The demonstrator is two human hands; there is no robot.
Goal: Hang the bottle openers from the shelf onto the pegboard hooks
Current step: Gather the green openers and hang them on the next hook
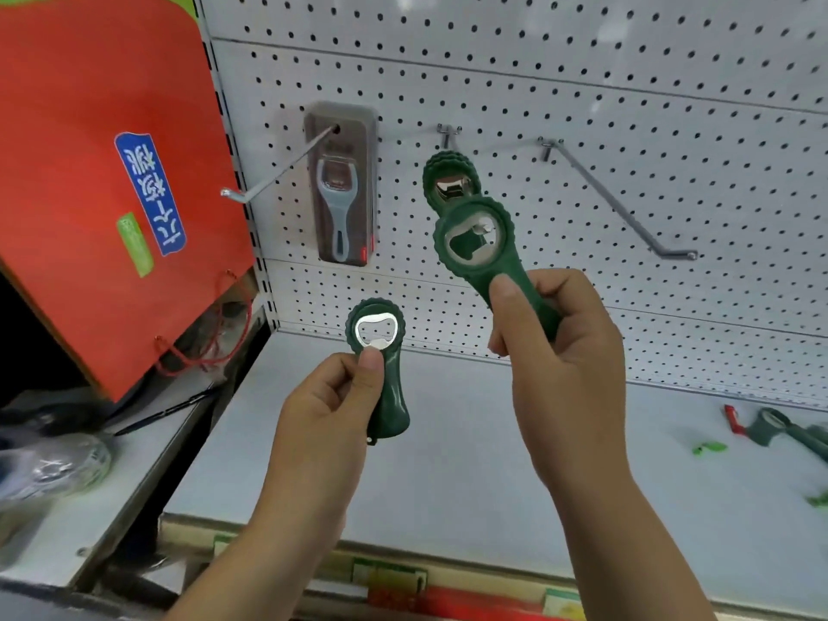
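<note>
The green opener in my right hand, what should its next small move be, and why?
Probably slide the raised opener back along the middle hook and let go: the hook's tip seems to sit inside its metal opening, another green opener hangs behind it, and the left hand holds a third opener.

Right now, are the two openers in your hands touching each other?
Apart. The head view shows a plain strip of pegboard between the left opener, held in the left hand, and the right opener, held in the right hand.
</note>
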